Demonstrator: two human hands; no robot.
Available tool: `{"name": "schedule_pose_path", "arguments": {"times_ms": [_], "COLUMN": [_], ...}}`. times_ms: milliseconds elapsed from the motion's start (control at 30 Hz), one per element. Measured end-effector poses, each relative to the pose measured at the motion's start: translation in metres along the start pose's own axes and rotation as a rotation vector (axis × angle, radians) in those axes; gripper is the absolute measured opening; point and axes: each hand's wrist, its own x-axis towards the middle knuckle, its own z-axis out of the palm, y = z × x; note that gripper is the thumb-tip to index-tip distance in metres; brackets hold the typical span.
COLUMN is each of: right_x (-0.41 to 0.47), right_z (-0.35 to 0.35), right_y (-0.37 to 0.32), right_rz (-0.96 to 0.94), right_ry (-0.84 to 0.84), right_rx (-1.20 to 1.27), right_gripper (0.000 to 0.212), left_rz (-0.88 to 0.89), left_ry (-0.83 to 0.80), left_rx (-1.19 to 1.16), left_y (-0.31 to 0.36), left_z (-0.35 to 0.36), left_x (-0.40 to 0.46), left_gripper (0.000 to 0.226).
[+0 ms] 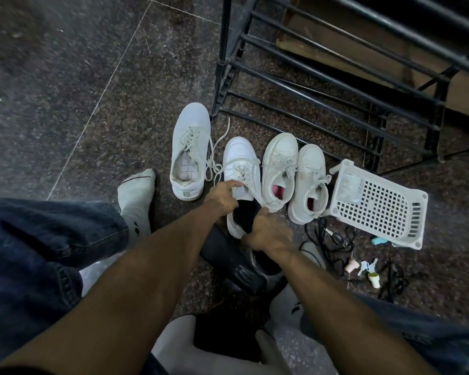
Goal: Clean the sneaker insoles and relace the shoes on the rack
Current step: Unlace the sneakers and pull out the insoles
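Observation:
Several white sneakers stand in a row on the floor below the black shoe rack (309, 85). My left hand (222, 198) grips the tongue and collar of the second sneaker (240, 158), holding its opening apart. My right hand (268, 234) holds a black insole (245, 213) whose front part lies inside that sneaker's heel opening. The leftmost sneaker (190, 150) has loose laces trailing to the right. Two more sneakers with pink insoles, one (279, 169) and the other (309, 182), sit to the right.
A white perforated plastic basket (377, 207) lies tipped at the right. Black cords (333, 239), keys and small items (366, 269) are scattered nearby. A black shoe (233, 261) lies under my forearms. My socked foot (136, 196) and jeans are at the left.

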Motion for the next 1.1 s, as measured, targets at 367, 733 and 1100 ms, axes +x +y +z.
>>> {"name": "schedule_pose_path", "arguments": {"times_ms": [367, 733, 1100], "right_x": [-0.024, -0.012, 0.029], "right_z": [-0.050, -0.070, -0.027], "right_y": [0.042, 0.092, 0.103], "right_rz": [-0.117, -0.204, -0.255], "right_ry": [-0.087, -0.318, -0.289], "right_rx": [-0.133, -0.079, -0.107], "right_gripper": [0.067, 0.076, 0.072], "left_rz": [-0.019, 0.037, -0.020], "left_ry": [0.037, 0.081, 0.143], "left_rx": [0.019, 0.274, 0.222], "left_y": [-0.002, 0.013, 0.036], "left_z": [0.001, -0.010, -0.045], "left_x": [0.004, 0.017, 0.056], "left_gripper": [0.057, 0.068, 0.079]}}
